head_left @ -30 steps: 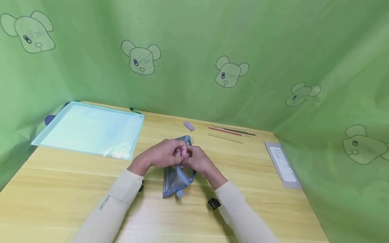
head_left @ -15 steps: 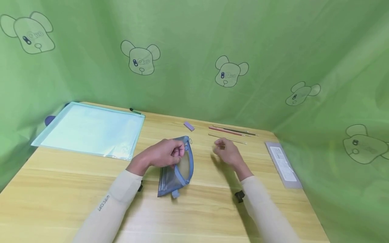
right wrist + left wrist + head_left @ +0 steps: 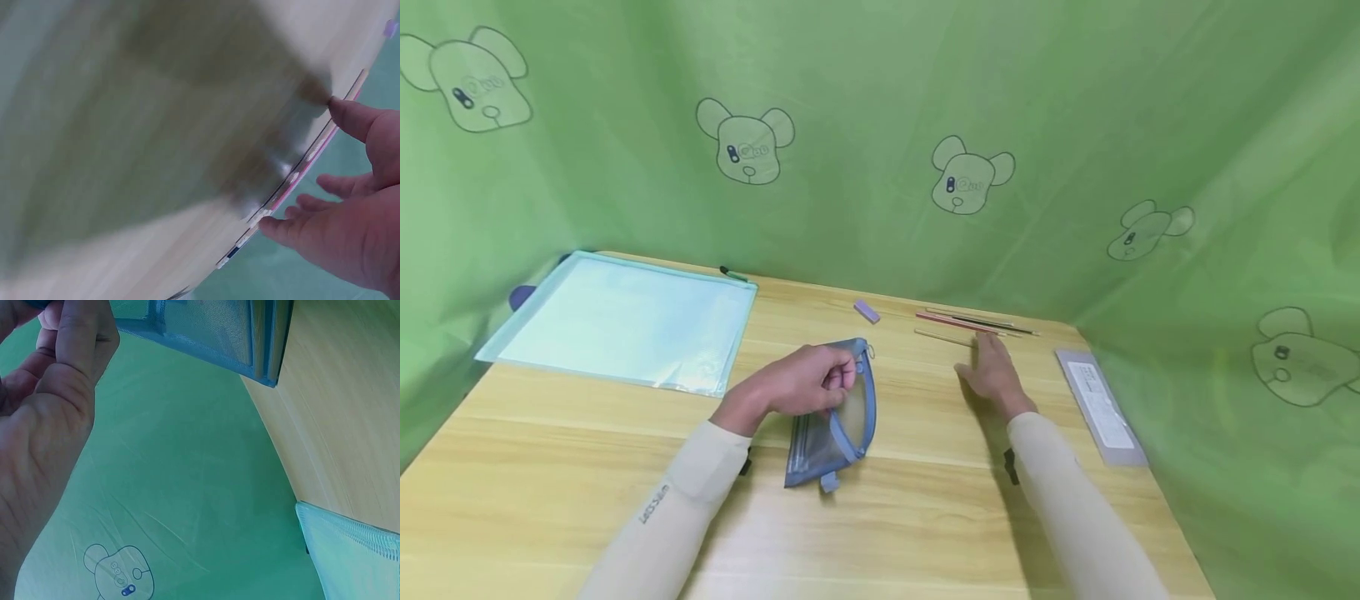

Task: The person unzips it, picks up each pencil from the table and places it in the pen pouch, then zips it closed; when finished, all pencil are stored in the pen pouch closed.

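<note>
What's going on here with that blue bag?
A person at a table holds the bag with their left hand, and its mouth gapes open. Their right hand is right by some pencils, fingers stretched out, though it's hard to tell if it touches one. A purple block lies to the left of the pencils.
</note>
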{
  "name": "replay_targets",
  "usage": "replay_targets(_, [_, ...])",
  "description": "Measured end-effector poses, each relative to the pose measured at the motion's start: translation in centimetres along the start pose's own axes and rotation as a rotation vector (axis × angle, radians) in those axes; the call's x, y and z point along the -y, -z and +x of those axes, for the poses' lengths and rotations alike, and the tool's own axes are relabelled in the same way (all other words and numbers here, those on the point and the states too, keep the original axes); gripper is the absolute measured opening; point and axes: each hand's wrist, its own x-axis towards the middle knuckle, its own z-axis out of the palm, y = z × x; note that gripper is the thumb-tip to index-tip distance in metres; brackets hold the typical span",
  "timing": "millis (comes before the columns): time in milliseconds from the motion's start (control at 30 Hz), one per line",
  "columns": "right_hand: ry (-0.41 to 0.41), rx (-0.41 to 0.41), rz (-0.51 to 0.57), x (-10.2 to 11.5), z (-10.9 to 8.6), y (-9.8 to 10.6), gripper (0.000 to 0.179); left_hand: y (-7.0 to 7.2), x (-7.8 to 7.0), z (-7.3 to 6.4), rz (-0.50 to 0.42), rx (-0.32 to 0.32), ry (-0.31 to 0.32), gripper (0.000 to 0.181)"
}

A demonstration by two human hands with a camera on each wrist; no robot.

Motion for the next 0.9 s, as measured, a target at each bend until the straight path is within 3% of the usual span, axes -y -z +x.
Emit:
replay_targets(400, [0.028,-0.036,-0.123,-0.1,0.2,-0.1,0.056,0.0,0.1,0.0,0.0,-0.002,0.008,0.012])
replay_targets(533, [0.029,-0.022,-0.072,0.3,-0.4,-0.2,0.046,0.1,0.1,-0.1,-0.005,0.0,0.011,0.011])
replay_targets(900, [0.098,0.0,0.043,2.0,-2.9,-1.5,0.037,0.2,-0.1,-0.1,-0.001,0.0,0.019,0.011])
